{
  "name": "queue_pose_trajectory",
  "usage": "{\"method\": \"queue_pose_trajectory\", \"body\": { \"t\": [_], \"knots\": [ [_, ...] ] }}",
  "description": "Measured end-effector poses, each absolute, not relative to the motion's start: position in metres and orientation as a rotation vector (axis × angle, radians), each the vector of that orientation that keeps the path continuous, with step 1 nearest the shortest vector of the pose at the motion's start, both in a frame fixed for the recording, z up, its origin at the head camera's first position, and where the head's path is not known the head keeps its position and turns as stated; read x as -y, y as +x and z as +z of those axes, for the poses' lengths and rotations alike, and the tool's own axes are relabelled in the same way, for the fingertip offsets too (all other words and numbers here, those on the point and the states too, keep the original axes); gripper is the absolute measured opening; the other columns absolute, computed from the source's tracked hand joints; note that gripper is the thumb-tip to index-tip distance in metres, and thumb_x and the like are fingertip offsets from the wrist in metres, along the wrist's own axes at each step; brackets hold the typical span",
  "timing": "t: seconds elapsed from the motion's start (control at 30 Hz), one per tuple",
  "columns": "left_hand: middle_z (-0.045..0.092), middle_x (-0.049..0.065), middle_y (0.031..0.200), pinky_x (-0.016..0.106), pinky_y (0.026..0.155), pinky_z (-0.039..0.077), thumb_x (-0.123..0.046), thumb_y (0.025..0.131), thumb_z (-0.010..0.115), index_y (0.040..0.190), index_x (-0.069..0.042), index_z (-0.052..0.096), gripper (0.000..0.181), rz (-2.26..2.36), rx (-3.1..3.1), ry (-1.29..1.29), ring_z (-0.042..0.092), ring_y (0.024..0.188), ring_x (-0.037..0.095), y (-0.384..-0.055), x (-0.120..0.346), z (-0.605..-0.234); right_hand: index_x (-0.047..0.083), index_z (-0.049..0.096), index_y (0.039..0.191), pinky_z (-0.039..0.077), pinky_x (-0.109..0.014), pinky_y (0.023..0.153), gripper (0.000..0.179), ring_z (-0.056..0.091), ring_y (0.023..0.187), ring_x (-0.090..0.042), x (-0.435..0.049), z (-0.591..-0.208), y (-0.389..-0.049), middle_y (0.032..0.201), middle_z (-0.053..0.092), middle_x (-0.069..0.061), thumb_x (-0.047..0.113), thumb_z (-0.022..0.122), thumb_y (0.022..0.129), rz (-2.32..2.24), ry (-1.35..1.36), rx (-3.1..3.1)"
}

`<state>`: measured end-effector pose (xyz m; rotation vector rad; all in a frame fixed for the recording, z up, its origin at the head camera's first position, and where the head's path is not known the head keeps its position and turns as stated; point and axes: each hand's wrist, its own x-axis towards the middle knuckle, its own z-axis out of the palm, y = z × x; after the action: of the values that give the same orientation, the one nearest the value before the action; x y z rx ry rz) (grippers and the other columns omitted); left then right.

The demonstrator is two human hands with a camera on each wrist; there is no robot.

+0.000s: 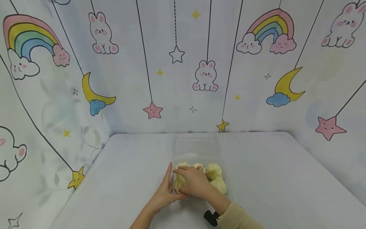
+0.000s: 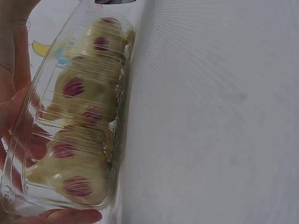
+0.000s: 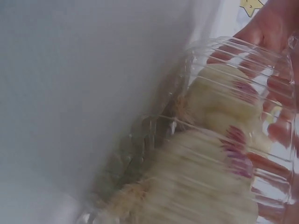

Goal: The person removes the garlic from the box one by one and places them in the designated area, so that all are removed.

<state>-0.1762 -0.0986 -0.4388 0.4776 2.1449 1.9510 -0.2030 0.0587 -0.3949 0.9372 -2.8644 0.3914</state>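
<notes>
A clear plastic box [image 2: 117, 140] holds several pale garlic bulbs [image 1: 218, 185] with purple streaks. My left hand [image 1: 163, 194] holds the box by its front left corner, thumb along the front and fingers up the left side. My right hand [image 1: 195, 182] reaches over the rim from the right. Its thumb and fingers grip a garlic bulb [image 1: 180, 182] at the left of the box, partly hidden beneath the hand. Through the ribbed wall, the right wrist view shows bulbs [image 3: 219, 98] with brown roots, and fingers [image 3: 280, 128] behind them.
The box's hinged lid [image 1: 195, 146] lies back behind it. A white table [image 1: 128, 165] surrounds the box. Behind stands a cloth backdrop [image 1: 128, 79] printed with rabbits, stars and rainbows. A black wrist device [image 1: 211, 218] sits by the right sleeve [image 1: 240, 218].
</notes>
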Motion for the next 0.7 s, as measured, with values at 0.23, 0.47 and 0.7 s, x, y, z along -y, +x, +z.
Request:
{"method": "queue_pose_trajectory", "body": {
  "t": [0.23,0.47,0.7],
  "knots": [
    [-0.019,0.018,0.149,0.063,0.102,0.011,-0.010,0.068,0.080,0.146,-0.023,-0.011,0.121,1.953,-2.143,0.478,-0.004,0.130,0.051,-0.1762,0.0989,-0.4388,0.022,0.058,0.122,0.034,-0.058,0.083,0.059,0.052,0.113,-0.016,-0.0569,-0.3957,-0.2005,0.123,0.058,0.000,0.031,0.079,0.067,0.366,0.913,2.895],
    [-0.018,0.016,0.149,0.060,0.103,0.013,-0.014,0.066,0.082,0.147,-0.026,-0.009,0.122,1.965,-2.152,0.466,-0.004,0.130,0.050,-0.1764,0.0977,-0.4403,0.021,0.060,0.119,0.032,-0.055,0.080,0.059,0.056,0.105,-0.013,-0.0563,-0.3991,-0.2017,0.114,0.063,0.003,0.033,0.080,0.065,0.340,0.899,2.892],
    [-0.018,0.012,0.150,0.059,0.104,0.015,-0.016,0.066,0.082,0.146,-0.024,-0.010,0.123,1.968,-2.149,0.483,-0.003,0.130,0.051,-0.1774,0.0985,-0.4412,0.021,0.060,0.116,0.031,-0.055,0.079,0.058,0.057,0.101,-0.013,-0.0564,-0.4012,-0.2033,0.110,0.064,0.004,0.033,0.081,0.063,0.378,0.883,2.875]
  ]
}}
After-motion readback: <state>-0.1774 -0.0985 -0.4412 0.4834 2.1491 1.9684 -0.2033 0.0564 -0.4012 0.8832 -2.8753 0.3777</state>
